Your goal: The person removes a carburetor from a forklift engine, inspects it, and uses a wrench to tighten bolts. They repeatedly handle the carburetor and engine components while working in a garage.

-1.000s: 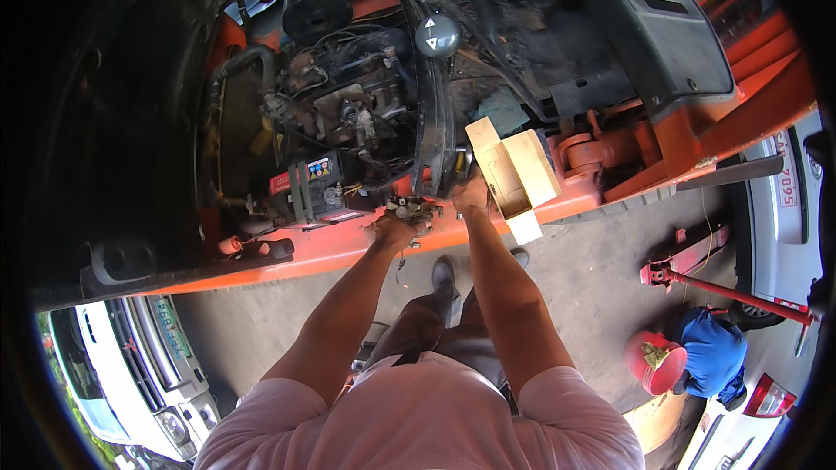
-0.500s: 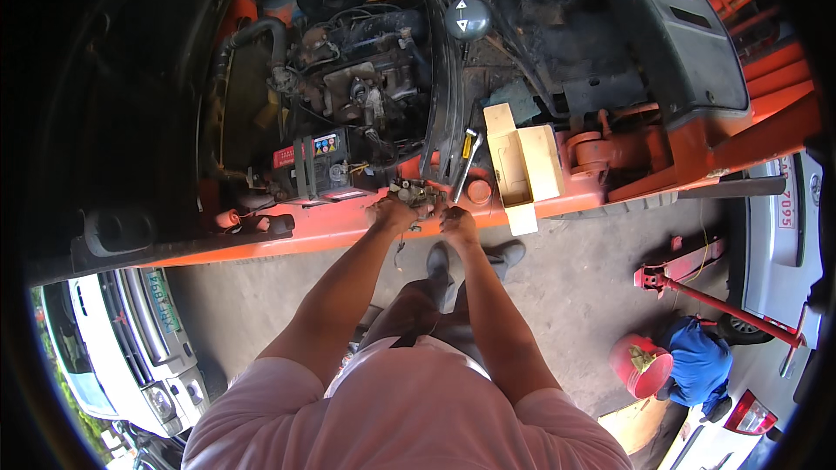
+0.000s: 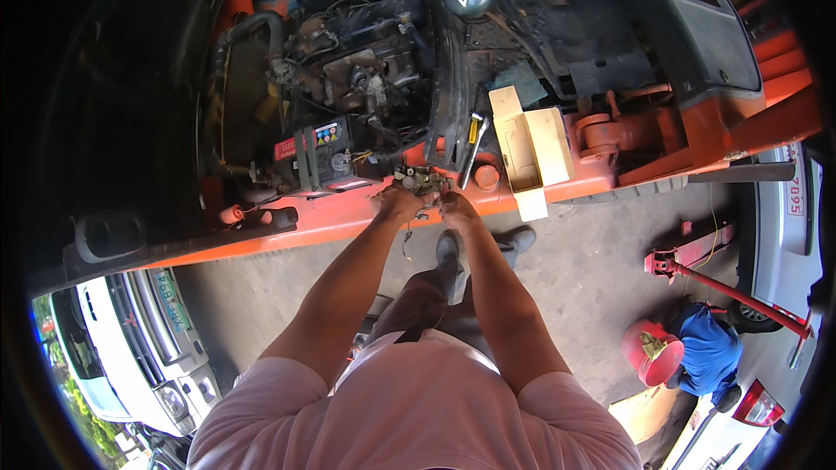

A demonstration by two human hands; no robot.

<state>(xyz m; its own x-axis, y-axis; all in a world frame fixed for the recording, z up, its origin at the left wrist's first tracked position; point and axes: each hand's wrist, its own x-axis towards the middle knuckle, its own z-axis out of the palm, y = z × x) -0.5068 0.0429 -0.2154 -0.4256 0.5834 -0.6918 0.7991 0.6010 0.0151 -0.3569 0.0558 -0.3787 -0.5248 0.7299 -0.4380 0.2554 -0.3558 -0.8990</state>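
A small carburetor-like metal part [image 3: 421,179] with a thin wire dangling from it sits at the orange edge of the machine's body [image 3: 340,219]. My left hand [image 3: 399,204] is wrapped round its near left side. Close beside it, my right hand [image 3: 456,208] has its fingers bent in at the part's right side; what they pinch is too small to make out. Just right of my hands lie a ratchet wrench [image 3: 474,162] and a screwdriver with a yellow handle [image 3: 474,130]. An orange round cap [image 3: 486,177] is next to them.
An open cardboard box [image 3: 533,152] rests on the ledge to the right. Ahead are the battery [image 3: 312,155] and the exposed engine [image 3: 361,70]. Behind me on the right are a red floor jack [image 3: 688,261], a red bucket [image 3: 651,355] and a crouching person in blue [image 3: 707,350]. Vehicles stand both sides.
My right hand has come in left against the metal part, closer to my left hand. The whole view has shifted slightly. My left hand keeps its hold.
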